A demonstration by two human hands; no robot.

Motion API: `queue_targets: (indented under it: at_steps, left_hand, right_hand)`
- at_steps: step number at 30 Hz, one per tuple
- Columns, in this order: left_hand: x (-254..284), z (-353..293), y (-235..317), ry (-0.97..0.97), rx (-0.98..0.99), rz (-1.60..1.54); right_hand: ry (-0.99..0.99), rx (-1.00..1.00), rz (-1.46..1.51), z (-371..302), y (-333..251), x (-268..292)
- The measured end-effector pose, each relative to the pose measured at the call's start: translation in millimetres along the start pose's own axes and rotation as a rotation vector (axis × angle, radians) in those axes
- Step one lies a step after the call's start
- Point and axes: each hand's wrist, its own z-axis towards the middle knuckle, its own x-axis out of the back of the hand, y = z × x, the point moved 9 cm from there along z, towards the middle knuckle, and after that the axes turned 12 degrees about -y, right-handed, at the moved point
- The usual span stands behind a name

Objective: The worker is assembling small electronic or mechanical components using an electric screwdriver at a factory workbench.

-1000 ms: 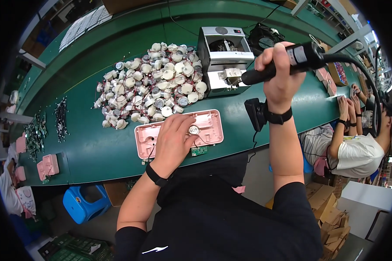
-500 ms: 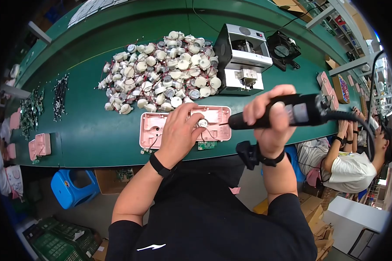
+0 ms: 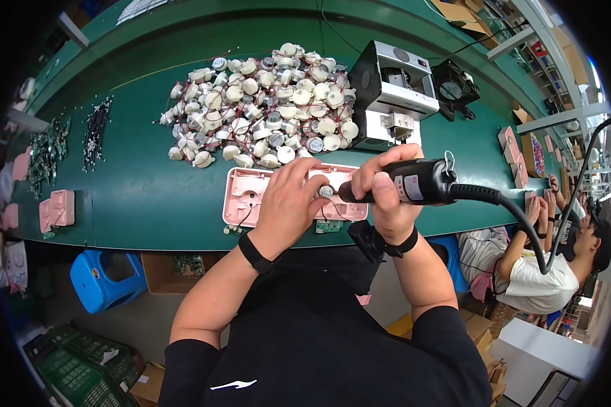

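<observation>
1. While your left hand (image 3: 288, 200) lies over the middle of the pink plastic shell (image 3: 239, 193), its thumb and index finger curve to either side of a small round motor (image 3: 326, 192); whether they pinch it or merely rest against it, you cannot tell from this view.
2. Your right hand (image 3: 392, 207) is clenched around a black corded electric screwdriver (image 3: 428, 182), its nose pointing left, just beside the motor. The bit's contact is too small to make out.
3. That motor sits within the right half of the shell, which lies hollow side up near your edge of the green worktable (image 3: 153, 197).
4. Against the shell's near edge, below the motor, you have a green circuit board (image 3: 328, 226).
5. Beyond the shell spreads a large heap of white-cased motors (image 3: 261, 112) with red wires.
6. Right of that heap stands a silver-and-black screw feeder (image 3: 387, 98), with a black fan (image 3: 455, 89) beside it.
7. Farther to your left lie a bundle of dark leads (image 3: 96, 136), a pile of circuit boards (image 3: 46, 154) and more pink shells (image 3: 58, 209).
8. On your right, a co-worker in a white shirt (image 3: 540, 281) sits at the same table.
</observation>
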Motion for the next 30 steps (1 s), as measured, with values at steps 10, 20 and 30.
queue_targets:
  at_steps: [10, 20, 30]
  left_hand:
    - [1.7, -0.4, 2.6, -0.009, 0.0, 0.015]
    - [3.8, -31.5, 37.1, -0.192, -0.072, 0.138]
    - [-14.0, -29.3, 27.7, -0.286, -0.028, 0.185]
  right_hand:
    - [0.009, 0.005, -0.02, 11.6, 1.2, 0.2]
    - [-0.06, -0.007, -0.066, 15.5, 4.8, 3.2]
    - [-0.069, 0.026, -0.036, 12.4, 5.1, 1.6]
